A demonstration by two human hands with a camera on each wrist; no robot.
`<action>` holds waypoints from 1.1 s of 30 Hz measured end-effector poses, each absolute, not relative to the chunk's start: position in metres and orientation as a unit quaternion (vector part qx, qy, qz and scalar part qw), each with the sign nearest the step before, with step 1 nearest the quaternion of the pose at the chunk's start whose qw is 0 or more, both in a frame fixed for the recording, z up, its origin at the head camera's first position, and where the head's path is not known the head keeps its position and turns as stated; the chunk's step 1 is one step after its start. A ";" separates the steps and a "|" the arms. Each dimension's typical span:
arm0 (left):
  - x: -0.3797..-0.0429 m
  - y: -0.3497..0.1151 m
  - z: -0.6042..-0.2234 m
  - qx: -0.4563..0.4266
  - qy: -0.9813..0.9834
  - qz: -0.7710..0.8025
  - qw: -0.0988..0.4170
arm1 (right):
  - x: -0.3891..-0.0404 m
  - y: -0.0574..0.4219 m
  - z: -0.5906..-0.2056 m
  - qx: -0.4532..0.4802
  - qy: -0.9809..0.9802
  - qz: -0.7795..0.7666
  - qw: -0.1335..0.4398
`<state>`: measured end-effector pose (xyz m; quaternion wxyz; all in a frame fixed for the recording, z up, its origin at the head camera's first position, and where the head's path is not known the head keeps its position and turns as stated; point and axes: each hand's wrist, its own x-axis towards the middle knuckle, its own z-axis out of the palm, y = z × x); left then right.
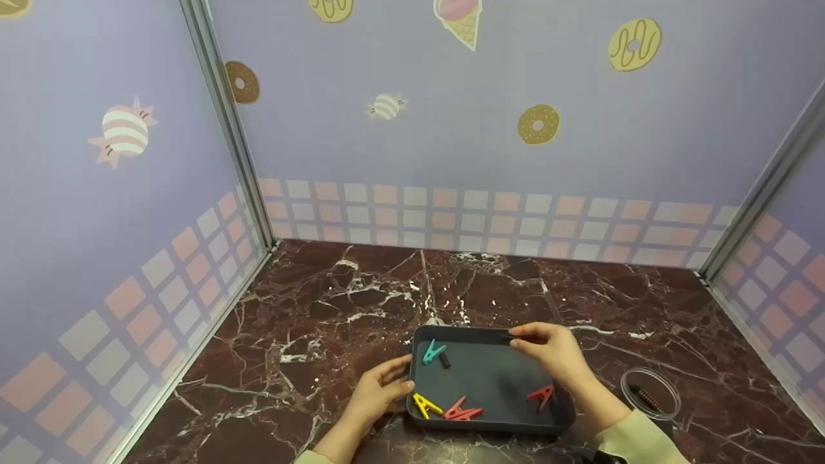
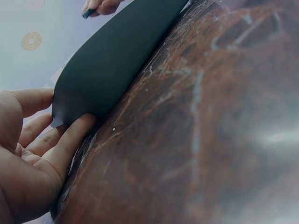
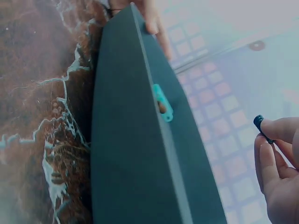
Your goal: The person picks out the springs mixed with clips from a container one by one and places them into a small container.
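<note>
The dark shallow tray (image 1: 493,425) lies on the table with several plastic clothespins in it: teal (image 1: 433,352), yellow (image 1: 426,406) and red (image 1: 541,395) ones. A short dark brown piece (image 1: 444,360) lies beside the teal clothespin. At the tray's left side, my left hand (image 1: 379,394) touches the outer wall with extended fingers and thumb. Over the far right part of the tray, my right hand (image 1: 553,351) pinches a small dark ribbed cylinder (image 3: 262,127) between thumb and fingers. In the right wrist view it sits apart from the tray wall.
To the right of the tray stands a clear round dish (image 1: 651,394) with a dark brown ribbed piece (image 1: 644,397) in it. A black object (image 1: 602,456) shows at the bottom edge by the right sleeve. Patterned walls (image 1: 490,222) enclose the marbled table (image 1: 309,290) at the back and sides.
</note>
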<state>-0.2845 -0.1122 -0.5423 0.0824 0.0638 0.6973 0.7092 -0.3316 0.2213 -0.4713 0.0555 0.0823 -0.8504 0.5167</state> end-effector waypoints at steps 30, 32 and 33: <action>-0.285 -0.112 -0.543 0.068 0.696 0.710 0.081 | -0.270 0.363 -0.469 -0.061 -0.856 0.511 0.058; -0.285 -0.112 -0.543 0.066 0.698 0.709 0.078 | -0.267 0.373 -0.469 -0.075 -0.859 0.505 0.044; -0.285 -0.113 -0.543 0.065 0.699 0.708 0.078 | -0.266 0.377 -0.470 -0.080 -0.860 0.502 0.037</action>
